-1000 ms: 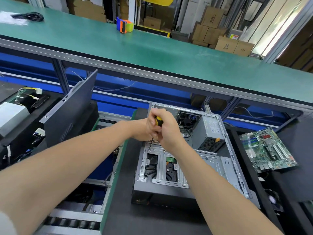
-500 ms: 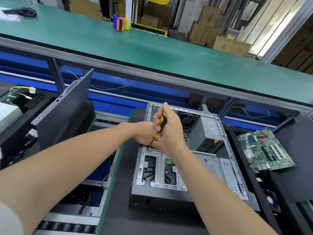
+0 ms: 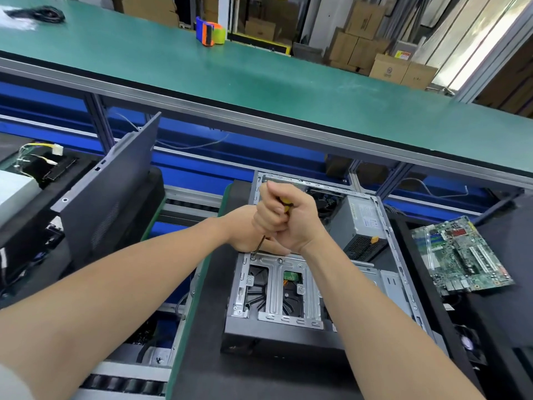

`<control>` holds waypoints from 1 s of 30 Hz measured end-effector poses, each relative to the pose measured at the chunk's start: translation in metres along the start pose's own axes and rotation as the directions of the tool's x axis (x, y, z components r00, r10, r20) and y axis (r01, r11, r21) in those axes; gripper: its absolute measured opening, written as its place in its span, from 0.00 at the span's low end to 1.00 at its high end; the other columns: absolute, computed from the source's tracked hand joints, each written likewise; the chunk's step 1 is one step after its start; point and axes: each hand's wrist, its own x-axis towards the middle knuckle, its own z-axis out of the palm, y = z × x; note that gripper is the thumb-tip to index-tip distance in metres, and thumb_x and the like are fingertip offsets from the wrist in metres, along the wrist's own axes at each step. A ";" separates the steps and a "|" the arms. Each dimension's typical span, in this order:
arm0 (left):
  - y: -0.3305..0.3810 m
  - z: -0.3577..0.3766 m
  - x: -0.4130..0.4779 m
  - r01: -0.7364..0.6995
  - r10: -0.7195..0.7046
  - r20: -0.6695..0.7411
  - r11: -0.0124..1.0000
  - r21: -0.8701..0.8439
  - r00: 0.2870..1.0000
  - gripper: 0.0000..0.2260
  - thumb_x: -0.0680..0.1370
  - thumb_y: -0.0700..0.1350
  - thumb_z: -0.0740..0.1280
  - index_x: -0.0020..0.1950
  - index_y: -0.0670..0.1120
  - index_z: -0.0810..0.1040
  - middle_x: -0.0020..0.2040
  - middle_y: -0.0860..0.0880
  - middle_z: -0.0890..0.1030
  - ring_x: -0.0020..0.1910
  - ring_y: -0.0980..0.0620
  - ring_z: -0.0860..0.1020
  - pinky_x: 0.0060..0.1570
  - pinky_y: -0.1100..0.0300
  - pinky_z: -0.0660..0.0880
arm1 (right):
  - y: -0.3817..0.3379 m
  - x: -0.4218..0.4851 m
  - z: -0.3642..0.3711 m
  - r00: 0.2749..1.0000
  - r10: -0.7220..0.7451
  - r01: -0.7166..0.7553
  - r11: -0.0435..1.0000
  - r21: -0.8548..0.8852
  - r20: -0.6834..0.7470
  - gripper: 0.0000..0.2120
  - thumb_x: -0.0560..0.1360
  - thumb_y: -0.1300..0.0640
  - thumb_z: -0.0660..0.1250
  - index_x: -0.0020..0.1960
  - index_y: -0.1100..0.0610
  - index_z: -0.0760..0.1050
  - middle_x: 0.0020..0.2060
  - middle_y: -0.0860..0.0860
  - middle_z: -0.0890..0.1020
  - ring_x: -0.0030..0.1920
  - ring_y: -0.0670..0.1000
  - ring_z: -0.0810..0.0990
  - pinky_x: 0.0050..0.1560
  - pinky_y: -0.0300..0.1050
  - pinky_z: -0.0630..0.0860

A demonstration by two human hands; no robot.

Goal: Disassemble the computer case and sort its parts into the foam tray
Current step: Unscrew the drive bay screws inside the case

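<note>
Unscrewing step: right hand (image 3: 284,220) clamps the screwdriver (image 3: 262,243), tip on a cage (image 3: 275,287) screw (image 3: 253,257); left hand (image 3: 242,229) is beside the shaft, grip unclear. The next move likely needs steady downward pressure while turning.

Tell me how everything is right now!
computer case: open, lying on its side
screwdriver: gripped by right hand, tip on a cage screw
left hand: mostly hidden behind the right
motherboard: out, lying beside the case
side panel: off, propped up at left
power supply: in the case

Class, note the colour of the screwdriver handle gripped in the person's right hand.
Yellow. The screwdriver handle shows inside the right hand, best in the head view.
</note>
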 end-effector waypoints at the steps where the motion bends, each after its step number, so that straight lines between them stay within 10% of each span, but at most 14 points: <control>1: 0.000 -0.002 0.000 0.010 -0.020 0.100 0.995 0.096 0.995 0.12 0.77 0.37 0.64 0.38 0.52 0.70 0.42 0.53 0.75 0.45 0.52 0.75 0.45 0.60 0.73 | 0.002 0.001 0.003 1.000 -0.024 0.025 0.999 0.023 -0.019 0.16 0.79 0.52 0.59 0.34 0.54 0.67 0.21 0.47 0.59 0.22 0.49 0.54 0.27 0.46 0.50; 5: 0.010 -0.015 -0.002 -0.219 0.170 0.175 0.921 0.323 0.970 0.17 0.77 0.36 0.58 0.31 0.49 0.61 0.34 0.52 0.71 0.40 0.45 0.74 0.40 0.52 0.73 | 0.016 -0.002 0.020 0.915 -0.193 0.148 0.978 -0.150 -0.355 0.12 0.79 0.55 0.57 0.39 0.59 0.67 0.23 0.51 0.66 0.25 0.52 0.65 0.32 0.47 0.66; 9: 0.018 -0.021 -0.007 -0.420 0.405 0.116 0.845 0.331 0.907 0.16 0.71 0.43 0.53 0.28 0.56 0.51 0.25 0.57 0.60 0.27 0.44 0.72 0.26 0.55 0.72 | 0.026 -0.013 0.037 0.618 -0.395 0.085 0.893 -0.442 -0.680 0.19 0.84 0.48 0.64 0.44 0.63 0.78 0.33 0.55 0.81 0.37 0.51 0.81 0.46 0.50 0.80; 13: 0.012 -0.012 0.000 -0.311 0.274 0.149 0.846 0.432 0.950 0.14 0.74 0.51 0.52 0.34 0.49 0.72 0.33 0.50 0.77 0.35 0.47 0.76 0.31 0.53 0.74 | 0.025 -0.012 0.048 0.497 -0.401 0.094 0.906 -0.412 -0.769 0.19 0.88 0.50 0.59 0.44 0.56 0.80 0.34 0.51 0.80 0.37 0.51 0.78 0.44 0.51 0.78; 20: 0.018 -0.023 -0.009 -0.344 0.318 0.131 0.882 0.322 0.939 0.12 0.72 0.47 0.50 0.28 0.52 0.54 0.26 0.56 0.61 0.29 0.46 0.69 0.27 0.54 0.71 | 0.018 -0.010 0.039 0.734 -0.305 0.177 0.949 -0.262 -0.607 0.17 0.80 0.54 0.60 0.32 0.53 0.67 0.26 0.51 0.65 0.28 0.50 0.60 0.30 0.43 0.60; 26: 0.017 -0.018 -0.006 -0.174 0.160 0.079 0.961 0.217 0.984 0.16 0.74 0.40 0.58 0.30 0.54 0.58 0.33 0.47 0.75 0.36 0.43 0.74 0.35 0.48 0.75 | 0.006 -0.009 0.016 0.949 -0.170 0.130 0.979 -0.159 -0.267 0.24 0.82 0.54 0.62 0.28 0.52 0.62 0.20 0.48 0.58 0.21 0.48 0.54 0.26 0.42 0.50; 30: 0.011 -0.011 -0.005 -0.135 0.120 0.097 0.976 0.171 0.988 0.15 0.74 0.43 0.62 0.28 0.50 0.65 0.29 0.52 0.71 0.36 0.42 0.73 0.31 0.59 0.65 | 0.001 -0.007 0.007 0.954 -0.146 0.111 0.984 -0.143 -0.263 0.23 0.86 0.53 0.60 0.32 0.54 0.63 0.22 0.49 0.58 0.22 0.48 0.55 0.26 0.42 0.51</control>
